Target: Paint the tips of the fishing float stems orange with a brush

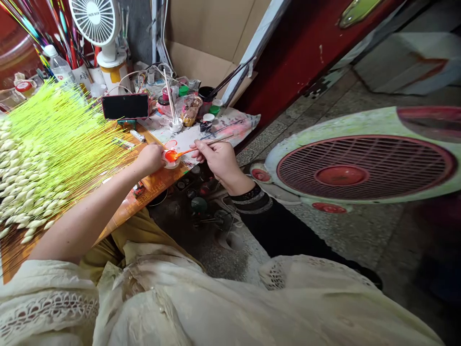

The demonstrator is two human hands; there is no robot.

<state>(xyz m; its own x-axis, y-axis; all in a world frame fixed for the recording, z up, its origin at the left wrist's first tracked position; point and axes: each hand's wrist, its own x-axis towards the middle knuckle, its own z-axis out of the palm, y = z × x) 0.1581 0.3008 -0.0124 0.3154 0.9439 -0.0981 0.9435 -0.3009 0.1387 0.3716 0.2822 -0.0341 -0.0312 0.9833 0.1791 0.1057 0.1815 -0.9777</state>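
My right hand (216, 158) grips a paintbrush (187, 152) by its handle, fingers closed round it. The brush's orange tip rests in a small cup of orange paint (171, 159). My left hand (151, 157) is closed at the cup's left rim and holds it at the table's edge; its fingertips are partly hidden. Left of that hand spreads a large bundle of thin yellow-green stems (72, 129), with pale, pointed bud-like pieces (21, 192) at their near ends.
A phone (125, 106) leans upright behind the stems. Paint pots (183, 90), a jar with brushes (175, 125) and a small white fan (94, 21) stand at the back. A large fan (360, 168) stands at right, beside a red door (306, 43).
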